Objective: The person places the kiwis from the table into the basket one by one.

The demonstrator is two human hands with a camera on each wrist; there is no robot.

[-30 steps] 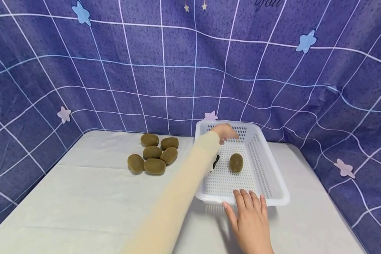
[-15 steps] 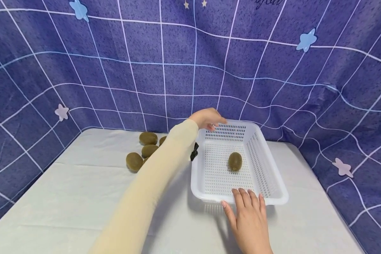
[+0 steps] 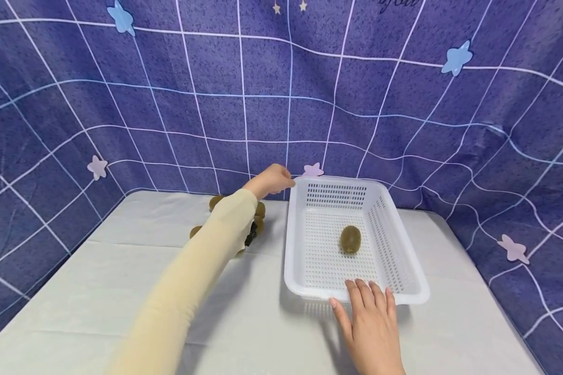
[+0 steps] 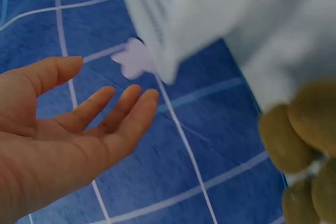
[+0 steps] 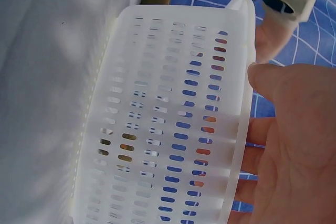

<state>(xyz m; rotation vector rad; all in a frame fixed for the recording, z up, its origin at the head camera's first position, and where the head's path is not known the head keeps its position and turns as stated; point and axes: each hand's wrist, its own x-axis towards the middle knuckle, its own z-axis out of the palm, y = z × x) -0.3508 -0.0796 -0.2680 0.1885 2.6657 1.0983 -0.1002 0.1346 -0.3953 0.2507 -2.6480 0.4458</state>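
Observation:
My left hand (image 3: 273, 180) hovers near the back of the table, just left of the basket's far corner. In the left wrist view its fingers are loosely bent, with nothing between them and the thumb. Brown kiwis (image 3: 259, 209) lie below that wrist, partly hidden by the sleeve; several kiwis (image 4: 315, 116) show at the right of the left wrist view. My right hand (image 3: 371, 328) holds the near rim of a white plastic basket (image 3: 405, 250), fingers over the edge and thumb outside. One kiwi (image 3: 350, 239) lies on the basket's perforated floor.
A white cloth covers the table (image 3: 98, 291). Behind and on both sides hangs a blue curtain (image 3: 206, 67) with grid lines and stars, close to the basket's far edge. A black strap (image 3: 251, 233) is on the left wrist.
My left hand has moved left, from above the basket to beyond its far left corner near the kiwis. The right hand, the basket and the kiwi inside stay put.

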